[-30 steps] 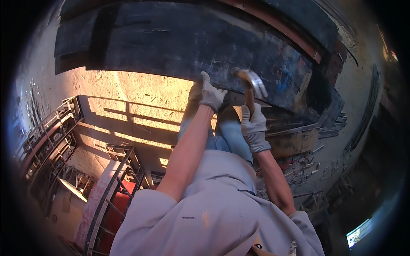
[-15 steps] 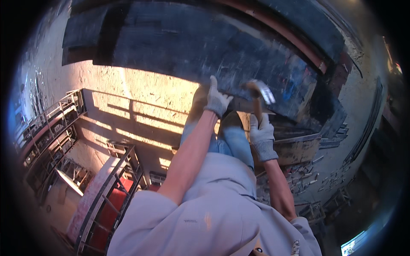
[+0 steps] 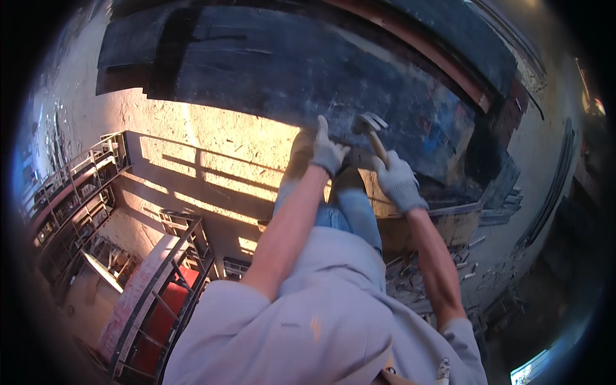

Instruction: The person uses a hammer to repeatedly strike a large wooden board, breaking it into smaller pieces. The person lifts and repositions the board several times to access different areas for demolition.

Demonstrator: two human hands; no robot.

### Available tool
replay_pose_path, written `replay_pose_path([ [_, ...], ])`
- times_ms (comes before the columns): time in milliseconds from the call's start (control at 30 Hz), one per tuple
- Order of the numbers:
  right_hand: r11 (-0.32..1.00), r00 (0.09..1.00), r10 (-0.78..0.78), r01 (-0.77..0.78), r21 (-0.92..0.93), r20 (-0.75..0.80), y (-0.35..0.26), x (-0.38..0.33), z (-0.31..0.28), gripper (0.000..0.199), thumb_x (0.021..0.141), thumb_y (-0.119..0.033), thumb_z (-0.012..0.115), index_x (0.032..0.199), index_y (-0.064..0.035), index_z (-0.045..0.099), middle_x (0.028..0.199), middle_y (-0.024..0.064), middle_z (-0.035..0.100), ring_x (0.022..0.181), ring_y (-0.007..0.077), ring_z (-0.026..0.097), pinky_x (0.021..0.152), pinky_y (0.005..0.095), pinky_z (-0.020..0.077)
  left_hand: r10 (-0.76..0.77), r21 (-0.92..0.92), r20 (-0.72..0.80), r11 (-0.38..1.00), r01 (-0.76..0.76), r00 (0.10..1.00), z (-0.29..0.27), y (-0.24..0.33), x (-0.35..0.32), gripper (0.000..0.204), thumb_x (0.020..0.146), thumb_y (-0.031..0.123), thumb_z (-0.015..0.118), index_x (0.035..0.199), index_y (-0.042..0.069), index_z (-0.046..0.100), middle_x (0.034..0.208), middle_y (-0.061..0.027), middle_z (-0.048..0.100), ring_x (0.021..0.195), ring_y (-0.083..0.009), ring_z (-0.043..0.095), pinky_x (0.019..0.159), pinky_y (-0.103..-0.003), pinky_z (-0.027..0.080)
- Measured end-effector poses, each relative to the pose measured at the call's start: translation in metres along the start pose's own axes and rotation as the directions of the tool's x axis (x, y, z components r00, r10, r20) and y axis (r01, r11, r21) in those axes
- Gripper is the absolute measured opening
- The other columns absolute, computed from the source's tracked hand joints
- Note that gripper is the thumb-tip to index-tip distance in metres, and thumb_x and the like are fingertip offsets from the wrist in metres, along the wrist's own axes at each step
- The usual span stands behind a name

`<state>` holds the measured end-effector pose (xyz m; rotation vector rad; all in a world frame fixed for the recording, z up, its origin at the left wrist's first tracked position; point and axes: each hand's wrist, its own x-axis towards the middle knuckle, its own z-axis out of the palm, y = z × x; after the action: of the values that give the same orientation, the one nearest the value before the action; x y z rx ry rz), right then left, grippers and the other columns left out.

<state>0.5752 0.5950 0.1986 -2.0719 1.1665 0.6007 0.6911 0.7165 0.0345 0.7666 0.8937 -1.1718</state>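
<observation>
My right hand, in a pale knit glove, is closed round the wooden handle of a claw hammer. The hammer's metal head points up and to the left, over a large dark sheet-like surface. To the left of it, my gloved left hand has its thumb stretched up and its fingers curled on a dark flat piece above my knees. How far that piece reaches under the fingers is hidden. Whether the hammer head touches the dark surface, I cannot tell.
A reddish beam runs along the far right of the dark surface. Metal racks stand at the left, and a frame with red panels at the lower left. Scraps are scattered on the floor at right.
The hammer has swung left and slightly away from me, its head tilting leftward. My right hand has risen a little. My left hand stays nearly in place.
</observation>
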Motion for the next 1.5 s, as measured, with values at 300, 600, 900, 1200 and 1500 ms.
replay_pose_path([
  [300,0.988,0.989,-0.151,0.151,0.036,0.002,0.001,-0.015,0.019,0.029,0.103,-0.034,0.06,0.109,-0.006,0.056,0.09,0.0279,0.07,0.086,0.0494,0.068,0.073,0.0579,0.0524,0.013,-0.102,-0.061,0.995,-0.019,0.998,-0.001,-0.002,-0.003,0.13,0.081,0.089,0.057,0.161,-0.005,0.014,0.168,-0.0235,0.021,0.157,-0.0374,0.019,0.129,-0.052,0.015],
  [600,0.997,0.994,-0.07,0.073,-0.029,0.085,-0.001,-0.021,0.014,0.033,0.104,-0.04,0.058,0.108,-0.0065,0.056,0.093,0.0264,0.071,0.087,0.0472,0.069,0.073,0.0565,0.0535,0.012,-0.113,-0.127,0.993,-0.027,0.992,-0.015,-0.007,-0.005,0.127,0.083,0.083,0.062,0.165,0.001,0.008,0.17,-0.0229,0.014,0.155,-0.0445,0.021,0.126,-0.057,0.019],
  [900,0.979,0.977,-0.158,0.173,0.104,-0.142,0.058,-0.035,0.076,0.033,0.102,-0.037,0.063,0.12,-0.0099,0.056,0.091,0.0256,0.07,0.083,0.0485,0.069,0.072,0.0573,0.054,0.017,-0.108,-0.031,0.994,-0.02,0.999,-0.017,-0.009,-0.015,0.102,0.093,0.074,0.057,0.156,-0.001,0.028,0.159,-0.0251,0.036,0.152,-0.04,0.03,0.127,-0.057,0.023],
  [1200,0.874,0.937,-0.121,0.257,0.412,-0.328,0.059,-0.036,0.092,0.026,0.097,-0.028,0.074,0.111,-0.0076,0.067,0.081,0.0136,0.071,0.067,0.0239,0.072,0.059,0.0417,0.0532,-0.065,-0.12,0.181,0.989,0.087,0.981,-0.022,0.008,-0.021,0.034,0.097,0.012,0.052,0.122,-0.01,0.062,0.125,-0.0238,0.068,0.124,-0.0395,0.06,0.113,-0.052,0.045],
  [1500,-0.229,0.931,0.311,-0.12,0.966,0.189,0.067,0.001,0.084,0.036,0.097,-0.022,0.077,0.116,0.0006,0.057,0.113,0.0108,0.062,0.107,0.0261,0.069,0.088,0.038,0.0628,0.202,0.268,0.058,0.94,-0.21,0.978,-0.002,-0.009,-0.048,0.032,0.083,-0.016,0.059,0.112,-0.002,0.06,0.107,-0.0125,0.067,0.087,-0.0234,0.068,0.095,-0.04,0.06],
])
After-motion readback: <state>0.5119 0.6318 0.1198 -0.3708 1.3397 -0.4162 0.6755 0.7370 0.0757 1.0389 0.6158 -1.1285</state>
